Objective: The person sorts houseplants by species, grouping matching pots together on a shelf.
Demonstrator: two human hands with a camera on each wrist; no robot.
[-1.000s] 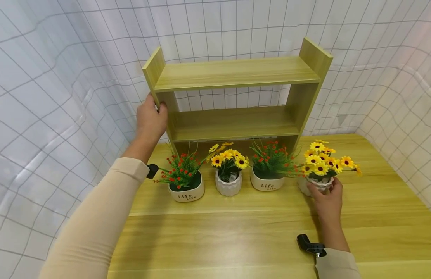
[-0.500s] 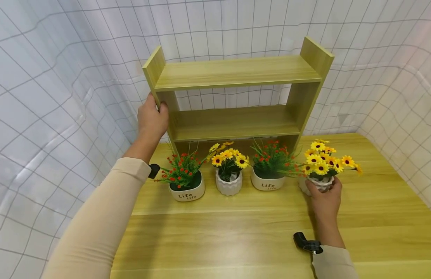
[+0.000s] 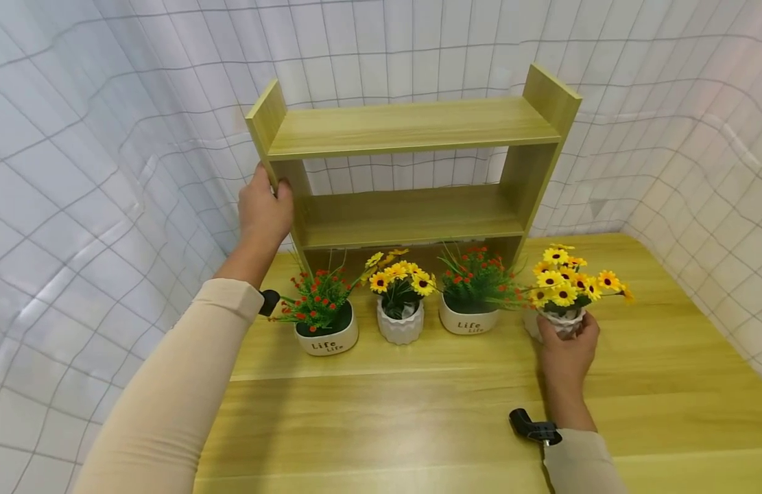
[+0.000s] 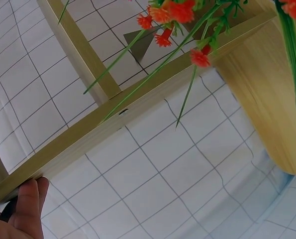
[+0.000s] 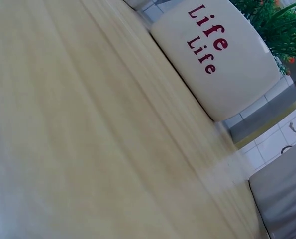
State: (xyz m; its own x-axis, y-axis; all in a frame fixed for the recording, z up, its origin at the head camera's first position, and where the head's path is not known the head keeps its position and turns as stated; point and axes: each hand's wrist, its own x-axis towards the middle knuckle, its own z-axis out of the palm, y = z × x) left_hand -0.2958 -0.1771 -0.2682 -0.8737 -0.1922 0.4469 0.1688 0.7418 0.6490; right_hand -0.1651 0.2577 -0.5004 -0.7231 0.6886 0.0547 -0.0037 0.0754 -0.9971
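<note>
My left hand (image 3: 265,213) grips the left side panel of a light wooden shelf (image 3: 418,130), thumb in front of the edge. The left wrist view shows its fingers (image 4: 28,199) against the panel's edge. On the right, my right hand (image 3: 566,353) holds a white flowerpot (image 3: 568,322) of yellow artificial flowers (image 3: 562,281) by its lower front, at the table. The right wrist view does not show this hand. Another white wavy pot (image 3: 400,326) with yellow flowers stands in front of the shelf, between two oval "Life" pots (image 3: 327,341) (image 3: 469,320) with red flowers.
The wooden table (image 3: 381,412) extends towards me. White gridded curtain (image 3: 381,68) surrounds it at the back and sides. A pale grey thing (image 5: 284,194) shows at the lower right of the right wrist view; I cannot tell what it is.
The whole head view has shifted slightly left. My right wrist has swung a little to the left, its hand still on the flowerpot. The left hand keeps its hold on the shelf.
</note>
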